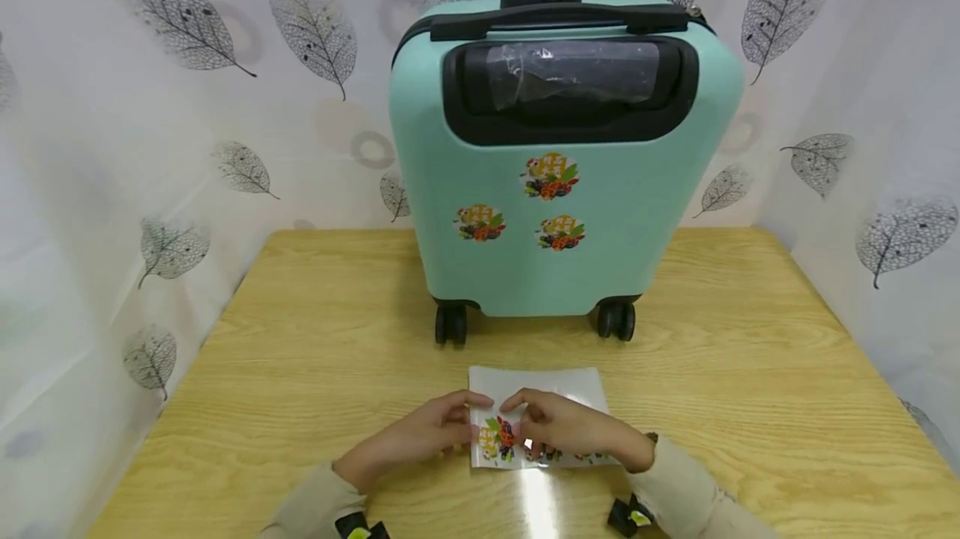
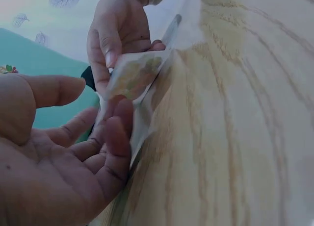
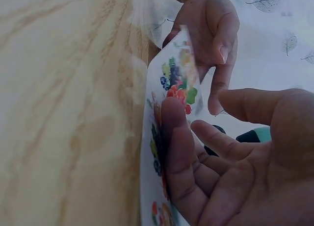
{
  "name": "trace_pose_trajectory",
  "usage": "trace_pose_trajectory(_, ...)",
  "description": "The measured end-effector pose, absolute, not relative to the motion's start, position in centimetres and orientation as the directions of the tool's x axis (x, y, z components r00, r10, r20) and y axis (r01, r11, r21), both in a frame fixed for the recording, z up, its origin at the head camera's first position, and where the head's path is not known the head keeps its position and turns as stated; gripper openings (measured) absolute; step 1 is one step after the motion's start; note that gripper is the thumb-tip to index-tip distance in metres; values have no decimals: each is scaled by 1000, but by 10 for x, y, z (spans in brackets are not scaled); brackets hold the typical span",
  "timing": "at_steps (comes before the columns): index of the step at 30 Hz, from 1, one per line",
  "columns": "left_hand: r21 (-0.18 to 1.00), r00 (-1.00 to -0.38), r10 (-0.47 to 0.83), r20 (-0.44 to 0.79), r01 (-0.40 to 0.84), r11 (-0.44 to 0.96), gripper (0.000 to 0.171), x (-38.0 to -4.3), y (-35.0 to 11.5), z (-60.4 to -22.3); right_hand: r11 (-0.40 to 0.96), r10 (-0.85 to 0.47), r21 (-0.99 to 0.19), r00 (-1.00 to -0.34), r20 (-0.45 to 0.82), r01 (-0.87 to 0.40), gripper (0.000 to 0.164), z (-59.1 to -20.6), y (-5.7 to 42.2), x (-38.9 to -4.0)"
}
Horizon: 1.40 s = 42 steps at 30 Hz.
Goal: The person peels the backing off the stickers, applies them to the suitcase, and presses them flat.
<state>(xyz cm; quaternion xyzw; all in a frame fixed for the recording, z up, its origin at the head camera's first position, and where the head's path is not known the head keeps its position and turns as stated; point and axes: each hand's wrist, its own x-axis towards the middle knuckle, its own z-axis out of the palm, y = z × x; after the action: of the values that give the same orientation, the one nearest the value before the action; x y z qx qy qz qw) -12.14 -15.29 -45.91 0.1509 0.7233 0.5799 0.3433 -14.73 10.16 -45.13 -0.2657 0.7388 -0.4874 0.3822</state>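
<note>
A white sticker sheet (image 1: 536, 381) lies on the table in front of the suitcase, with fruit-print stickers along its near half. My left hand (image 1: 431, 431) is at the sheet's left edge; in the left wrist view its curled fingers (image 2: 117, 133) hold that raised end, the pale back showing. Over the sheet, my right hand (image 1: 566, 422) has bent fingers (image 3: 179, 152) against the printed side. One fruit sticker (image 1: 497, 439) shows between the hands. Both thumbs stand apart from the lower fingers in the wrist views. The exact fingertip contact is partly hidden.
A mint-green suitcase (image 1: 517, 272) stands upright on black wheels at the back of the wooden table (image 1: 315, 372). Three round fruit stickers (image 1: 552, 177) are on its front. Its black handle recess (image 1: 570, 127) carries clear film. Leaf-patterned sheeting (image 1: 172, 189) surrounds the table.
</note>
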Motion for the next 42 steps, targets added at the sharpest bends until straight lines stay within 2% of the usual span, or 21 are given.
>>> trace_pose_trajectory(12, 956, -741, 611, -278, -150, 253, 38, -122, -141, -456, 371, -782, -928, -551, -292, -35, 31, -448, 103, -146)
trace_pose_trajectory(18, 962, -766, 601, -228, -83, 260, 35, -124, -134, -455, 344, -802, -937, -539, -257, -65, 31, -448, 105, -146)
trace_pose_trajectory(24, 973, -777, 597, -199, -87, 212, 32, -125, -127, -456, 323, -808, -945, -537, -242, -61, 24, -447, 104, -144)
trace_pose_trajectory(33, 975, -805, 565, -179, -69, 212, 26, -126, -119, -452, 323, -786, -946, -563, -255, -24, 18, -443, 100, -144)
trace_pose_trajectory(42, 972, -806, 563, -182, -60, 227, 26, -123, -116, -450, 336, -762, -942, -596, -254, -28, 15, -444, 97, -142)
